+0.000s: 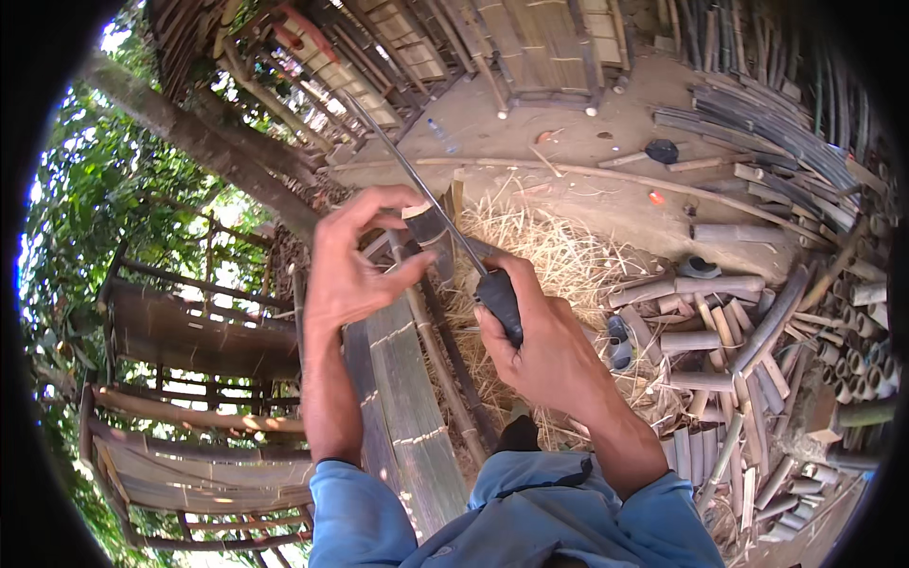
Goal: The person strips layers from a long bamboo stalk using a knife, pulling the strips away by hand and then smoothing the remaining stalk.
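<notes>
My right hand [540,341] is wrapped round the black handle [499,308] of a knife. Its long, thin blade [407,170] points up and to the left, crossing beside the pale cut end of a dark bamboo piece [426,227]. My left hand [365,260] is curved at the left of this piece, fingertips at its upper end and thumb against it lower down. A wide gap shows between thumb and fingers, and the far fingertips are partly hidden by the bamboo. The lower end of the piece is hard to make out.
A bench of flattened bamboo [407,379] runs along my left side. Pale shavings [540,246] cover the ground ahead. Cut bamboo lengths [720,331] lie heaped at right, with long split poles [757,133] behind. A tree trunk [189,137] leans at left near bamboo racks [199,331].
</notes>
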Action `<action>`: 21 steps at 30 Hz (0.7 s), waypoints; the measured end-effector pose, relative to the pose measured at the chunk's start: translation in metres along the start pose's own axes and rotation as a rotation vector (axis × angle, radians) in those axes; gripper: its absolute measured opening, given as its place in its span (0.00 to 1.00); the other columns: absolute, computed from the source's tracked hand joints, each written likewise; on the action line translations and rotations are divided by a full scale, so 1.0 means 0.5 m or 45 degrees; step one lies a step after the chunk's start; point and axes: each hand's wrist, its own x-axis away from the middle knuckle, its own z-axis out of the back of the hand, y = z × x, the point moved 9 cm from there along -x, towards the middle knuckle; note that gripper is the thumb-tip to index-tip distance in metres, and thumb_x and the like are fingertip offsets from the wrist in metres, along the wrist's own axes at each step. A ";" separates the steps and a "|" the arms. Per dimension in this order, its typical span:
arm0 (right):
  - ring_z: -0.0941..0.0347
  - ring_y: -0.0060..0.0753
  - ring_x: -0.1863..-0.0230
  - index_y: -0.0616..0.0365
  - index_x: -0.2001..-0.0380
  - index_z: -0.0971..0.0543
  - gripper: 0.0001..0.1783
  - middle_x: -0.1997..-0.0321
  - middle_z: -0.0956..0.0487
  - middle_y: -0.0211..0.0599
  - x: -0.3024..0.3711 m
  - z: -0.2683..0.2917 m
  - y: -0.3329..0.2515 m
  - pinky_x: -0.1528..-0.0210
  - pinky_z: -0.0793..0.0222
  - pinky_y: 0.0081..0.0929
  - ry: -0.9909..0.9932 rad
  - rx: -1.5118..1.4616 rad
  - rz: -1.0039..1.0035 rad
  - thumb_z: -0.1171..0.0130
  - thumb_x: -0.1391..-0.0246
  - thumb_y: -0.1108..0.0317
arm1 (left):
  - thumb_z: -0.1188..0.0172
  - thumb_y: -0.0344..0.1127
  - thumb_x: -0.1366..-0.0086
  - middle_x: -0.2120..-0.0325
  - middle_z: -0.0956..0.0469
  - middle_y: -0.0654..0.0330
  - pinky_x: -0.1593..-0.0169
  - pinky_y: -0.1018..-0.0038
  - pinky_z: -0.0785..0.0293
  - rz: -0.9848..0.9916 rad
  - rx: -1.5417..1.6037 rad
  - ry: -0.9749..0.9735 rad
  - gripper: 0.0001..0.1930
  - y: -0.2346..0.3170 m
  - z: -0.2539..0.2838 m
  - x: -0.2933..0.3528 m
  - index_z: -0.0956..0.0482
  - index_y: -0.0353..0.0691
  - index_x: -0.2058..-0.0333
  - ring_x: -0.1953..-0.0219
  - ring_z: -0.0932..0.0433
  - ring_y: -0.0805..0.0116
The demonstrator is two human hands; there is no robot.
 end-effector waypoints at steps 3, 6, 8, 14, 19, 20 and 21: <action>0.20 0.57 0.73 0.60 0.43 0.36 0.24 0.73 0.22 0.54 -0.010 0.016 0.019 0.71 0.28 0.43 0.029 0.063 0.061 0.42 0.39 0.67 | 0.30 0.29 0.47 0.63 0.14 0.54 0.57 0.70 0.20 -0.367 -0.446 -0.116 0.14 0.119 0.046 -0.083 0.13 0.38 0.60 0.65 0.16 0.67; 0.19 0.54 0.72 0.60 0.44 0.35 0.24 0.72 0.21 0.53 -0.015 0.043 0.007 0.70 0.27 0.41 0.014 0.142 -0.051 0.41 0.39 0.67 | 0.38 0.41 0.34 0.68 0.15 0.58 0.61 0.68 0.22 -0.651 -0.586 -0.036 0.13 0.260 0.102 -0.232 0.14 0.37 0.64 0.67 0.19 0.70; 0.19 0.54 0.72 0.60 0.43 0.35 0.24 0.72 0.21 0.53 -0.010 0.018 -0.018 0.69 0.27 0.41 -0.021 0.143 -0.029 0.41 0.38 0.65 | 0.41 0.44 0.31 0.67 0.14 0.58 0.62 0.68 0.22 -0.744 -0.650 -0.101 0.16 0.293 0.149 -0.290 0.14 0.37 0.64 0.68 0.19 0.70; 0.19 0.57 0.70 0.60 0.45 0.34 0.22 0.70 0.20 0.57 0.002 -0.045 0.075 0.67 0.27 0.48 -0.220 0.316 -0.371 0.43 0.37 0.63 | 0.47 0.57 0.29 0.72 0.19 0.43 0.58 0.54 0.23 -0.147 -1.118 -0.320 0.29 -0.219 -0.114 -0.165 0.19 0.30 0.69 0.71 0.20 0.46; 0.19 0.60 0.71 0.68 0.48 0.33 0.22 0.70 0.20 0.62 0.020 -0.134 0.234 0.66 0.26 0.51 -0.132 0.331 -0.157 0.43 0.37 0.63 | 0.47 0.51 0.28 0.70 0.16 0.57 0.50 0.66 0.26 0.345 0.175 -0.324 0.23 -0.325 -0.166 -0.017 0.15 0.36 0.65 0.63 0.19 0.65; 0.19 0.56 0.71 0.68 0.47 0.33 0.22 0.71 0.19 0.57 0.013 -0.145 0.239 0.67 0.25 0.46 -0.121 0.354 -0.185 0.43 0.38 0.65 | 0.47 0.51 0.28 0.70 0.16 0.57 0.50 0.66 0.26 0.355 0.176 -0.325 0.23 -0.304 -0.154 0.015 0.15 0.36 0.65 0.63 0.19 0.65; 0.19 0.56 0.71 0.68 0.47 0.33 0.22 0.71 0.19 0.57 -0.017 -0.141 0.244 0.67 0.25 0.46 -0.127 0.365 -0.171 0.43 0.38 0.65 | 0.42 0.47 0.30 0.69 0.17 0.60 0.51 0.70 0.27 0.179 0.564 -0.224 0.17 -0.206 -0.126 0.016 0.15 0.37 0.61 0.62 0.20 0.67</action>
